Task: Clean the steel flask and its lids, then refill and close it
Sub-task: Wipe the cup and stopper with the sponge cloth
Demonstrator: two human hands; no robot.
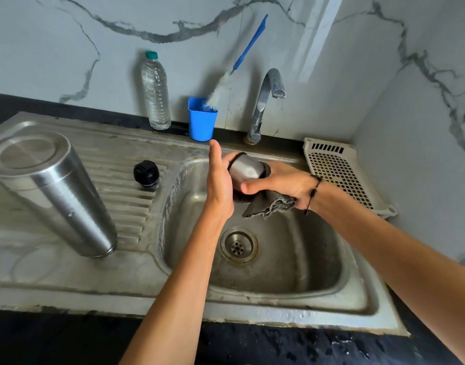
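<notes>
The steel flask (52, 191) stands upside down on the drainboard at the left. Its black inner stopper (146, 173) sits on the ribbed drainboard beside the basin. Above the sink basin (292, 259) my left hand (219, 183) holds the steel cup lid (246, 167) from the left side, thumb pointing up. My right hand (281, 184) grips a grey cloth (268, 205) wrapped against the lid's right end. The lid's open rim is dark and faces left.
A clear water bottle (155, 92) with a green cap and a blue cup (202, 119) holding a bottle brush (242, 59) stand at the back wall. The tap (265, 101) is off. A white perforated tray (339, 172) lies right of the sink.
</notes>
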